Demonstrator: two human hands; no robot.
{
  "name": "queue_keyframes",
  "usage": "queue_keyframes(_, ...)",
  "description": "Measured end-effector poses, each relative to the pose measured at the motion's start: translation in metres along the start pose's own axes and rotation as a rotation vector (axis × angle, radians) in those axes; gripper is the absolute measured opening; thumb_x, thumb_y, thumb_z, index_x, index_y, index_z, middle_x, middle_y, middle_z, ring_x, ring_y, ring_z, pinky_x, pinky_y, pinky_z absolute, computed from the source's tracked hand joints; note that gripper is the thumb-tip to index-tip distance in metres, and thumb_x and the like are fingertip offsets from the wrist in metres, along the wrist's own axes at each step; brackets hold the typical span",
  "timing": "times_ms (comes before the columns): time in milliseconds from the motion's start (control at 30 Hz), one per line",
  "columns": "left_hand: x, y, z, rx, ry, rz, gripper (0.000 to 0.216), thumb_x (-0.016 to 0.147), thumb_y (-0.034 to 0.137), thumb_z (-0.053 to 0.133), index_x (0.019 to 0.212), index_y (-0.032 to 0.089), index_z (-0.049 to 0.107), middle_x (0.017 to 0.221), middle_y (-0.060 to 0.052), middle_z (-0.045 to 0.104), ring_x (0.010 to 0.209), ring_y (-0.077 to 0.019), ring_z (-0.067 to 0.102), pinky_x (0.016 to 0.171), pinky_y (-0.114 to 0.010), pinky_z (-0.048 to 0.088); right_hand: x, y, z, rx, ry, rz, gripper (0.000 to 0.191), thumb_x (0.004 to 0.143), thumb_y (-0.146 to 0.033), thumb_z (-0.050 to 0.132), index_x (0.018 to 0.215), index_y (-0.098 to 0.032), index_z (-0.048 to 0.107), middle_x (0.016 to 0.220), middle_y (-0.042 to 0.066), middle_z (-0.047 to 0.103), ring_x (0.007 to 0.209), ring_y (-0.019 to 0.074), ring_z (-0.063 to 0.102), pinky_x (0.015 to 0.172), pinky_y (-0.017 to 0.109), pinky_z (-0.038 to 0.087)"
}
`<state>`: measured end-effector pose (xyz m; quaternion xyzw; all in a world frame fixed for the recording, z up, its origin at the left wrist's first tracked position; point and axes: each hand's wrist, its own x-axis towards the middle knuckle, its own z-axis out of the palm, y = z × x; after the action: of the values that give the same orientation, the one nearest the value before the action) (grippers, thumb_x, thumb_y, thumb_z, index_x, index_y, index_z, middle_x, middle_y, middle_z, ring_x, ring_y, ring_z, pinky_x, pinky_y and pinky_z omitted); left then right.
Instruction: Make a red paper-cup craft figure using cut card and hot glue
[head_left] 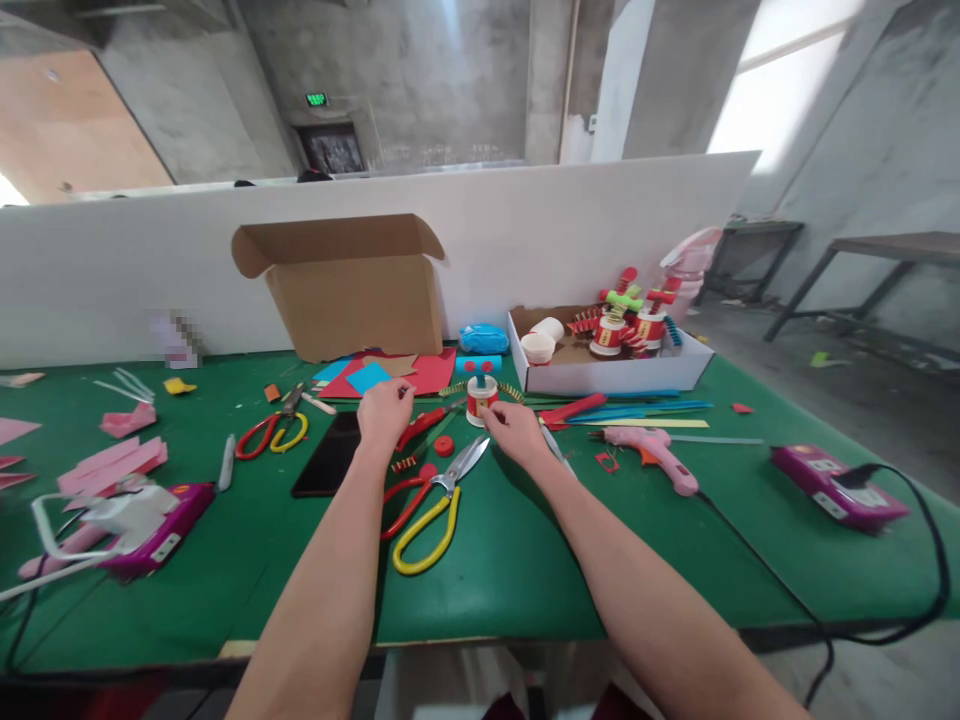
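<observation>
Shows a red-and-white paper-cup figure (480,394) upright on a green table (517,575), long axis vertical. Stands at ten o'clock from the nearer right hand (516,432), with fingertips seemingly touching, grip impossible to tell. Puts the left hand (385,412) at nine o'clock, with fingers curled, hold unclear.

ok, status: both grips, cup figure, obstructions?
Right grip at the cup figure; left grip apart, hold unclear. Cup figure upright. Open scissors lie close in front.

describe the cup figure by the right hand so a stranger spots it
On the green table, find the white box. Left of it, by the right hand, stands a red-and-white cup figure. Its blue, red-dotted top sets it apart from the boxed figures.
</observation>
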<state>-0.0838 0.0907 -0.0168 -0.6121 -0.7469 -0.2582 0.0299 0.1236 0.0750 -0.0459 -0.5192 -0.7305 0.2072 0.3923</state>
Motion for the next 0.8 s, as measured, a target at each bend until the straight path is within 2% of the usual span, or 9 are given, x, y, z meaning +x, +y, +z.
queue_keyframes(333,-0.001,-0.004,-0.006,0.04,0.023,-0.11,0.029,0.084,0.036,0.041,0.088,0.025,0.068,0.084,-0.008,0.071,0.077,-0.0241,0.062,0.059,-0.028,0.038,-0.01,-0.008,0.01,-0.01,-0.091,-0.074,0.038,0.085,-0.037,0.044,0.051,-0.019,0.042,0.05,-0.002,0.042,0.05,0.0108,0.036,0.05,0.024,0.023)
queue_keyframes(467,-0.003,-0.003,-0.004,0.038,0.015,-0.097,0.029,0.084,0.035,0.041,0.087,0.024,0.068,0.082,-0.008,0.071,0.077,-0.0239,0.062,0.056,-0.027,0.036,-0.015,-0.014,0.013,0.04,-0.137,-0.113,0.036,0.084,-0.034,0.05,0.052,-0.018,0.046,0.051,-0.003,0.044,0.05,0.0094,0.036,0.05,0.023,0.023)
queue_keyframes(633,-0.007,0.003,0.0,0.065,-0.014,-0.05,0.031,0.085,0.036,0.039,0.086,0.024,0.067,0.08,-0.007,0.071,0.076,-0.0228,0.063,0.056,-0.027,0.035,-0.025,-0.027,0.017,0.1,-0.273,-0.257,0.035,0.083,-0.029,0.053,0.051,-0.017,0.045,0.051,-0.004,0.041,0.05,0.0077,0.035,0.05,0.021,0.022)
queue_keyframes(800,-0.009,0.006,0.004,0.084,-0.062,-0.027,0.032,0.085,0.037,0.039,0.09,0.023,0.068,0.084,-0.009,0.071,0.075,-0.0243,0.063,0.058,-0.028,0.036,-0.03,-0.034,0.017,0.096,-0.288,-0.249,0.034,0.083,-0.027,0.056,0.053,-0.017,0.045,0.053,-0.005,0.042,0.051,0.0072,0.036,0.051,0.021,0.023)
